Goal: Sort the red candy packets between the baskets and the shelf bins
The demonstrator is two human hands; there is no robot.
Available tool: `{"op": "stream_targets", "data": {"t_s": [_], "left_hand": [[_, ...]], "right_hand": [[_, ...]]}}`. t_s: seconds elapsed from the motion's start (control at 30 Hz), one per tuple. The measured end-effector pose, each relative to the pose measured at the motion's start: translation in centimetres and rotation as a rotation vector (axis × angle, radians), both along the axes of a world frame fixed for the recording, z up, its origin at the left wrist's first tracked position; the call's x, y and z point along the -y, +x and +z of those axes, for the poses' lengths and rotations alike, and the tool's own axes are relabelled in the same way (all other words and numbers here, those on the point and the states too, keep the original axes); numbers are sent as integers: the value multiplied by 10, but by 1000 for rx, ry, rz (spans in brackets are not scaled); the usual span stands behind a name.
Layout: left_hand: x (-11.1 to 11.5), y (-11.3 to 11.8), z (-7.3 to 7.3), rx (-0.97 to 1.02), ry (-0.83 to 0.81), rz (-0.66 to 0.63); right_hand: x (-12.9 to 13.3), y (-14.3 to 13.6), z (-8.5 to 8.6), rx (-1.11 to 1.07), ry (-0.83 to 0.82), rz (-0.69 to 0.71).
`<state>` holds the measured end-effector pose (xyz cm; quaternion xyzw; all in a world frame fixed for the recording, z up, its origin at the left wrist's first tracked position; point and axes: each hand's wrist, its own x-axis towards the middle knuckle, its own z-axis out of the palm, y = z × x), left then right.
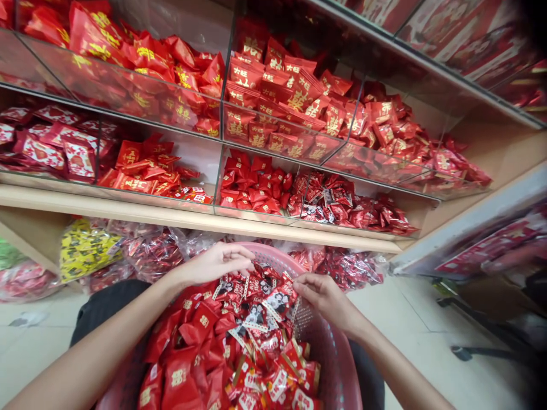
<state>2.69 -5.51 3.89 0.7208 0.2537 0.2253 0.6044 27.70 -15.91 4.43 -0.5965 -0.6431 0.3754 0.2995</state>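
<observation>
A pink plastic basket [344,364] full of red wrapped packets stands between the person's knees. Over its far left part is my left hand [222,262], palm turned inward and fingers curled together above the packets; whether anything is between them is hidden. At the far right rim, my right hand [322,293] pinches the corner of a small red packet [286,293] with a black-and-white picture on it. Larger plain red packets [182,376] with gold marks fill the basket's left side, and red-and-orange packets [277,384] lie at the near right.
Ahead rises a wooden shelf [128,206] with clear-fronted bins of red packets [265,188]. Beneath it lie clear bags of sweets, one yellow bag [88,247] among them. A dark wheeled chair base [482,350] stands on the tiled floor [410,336] at the right.
</observation>
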Motion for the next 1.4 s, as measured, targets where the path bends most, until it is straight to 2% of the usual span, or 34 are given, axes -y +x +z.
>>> {"op": "stream_targets", "data": {"t_s": [0.13, 0.27, 0.4, 0.57, 0.73, 0.87, 1.03, 1.2, 1.3, 1.4], "left_hand": [[-7, -4, 2, 18, 68, 106], [-9, -2, -3, -7, 84, 90], [-11, -3, -8, -32, 100, 91], [-11, -4, -3, -52, 95, 101], [-10, -4, -1, -73, 107, 103], [-12, -3, -3, -69, 122, 95], [-12, -4, -3, -73, 130, 100], [-13, -5, -3, -80, 127, 119], [-18, -8, -5, -90, 188, 209], [-26, -14, -7, -132, 336, 375]], "right_hand": [[11, 16, -7, 294, -73, -27], [14, 7, -10, 489, -47, -46], [9, -1, -19, 705, 24, 33], [2, -1, -34, 993, 51, 80], [3, -9, -28, 1178, 47, 70], [4, -20, -18, 1234, 39, 92], [-1, -29, -8, 1247, 29, 42], [-4, -28, -9, 1250, 60, 33], [-6, -20, -8, 1191, 105, 8], [-14, -6, 6, 1038, 159, -88]]}}
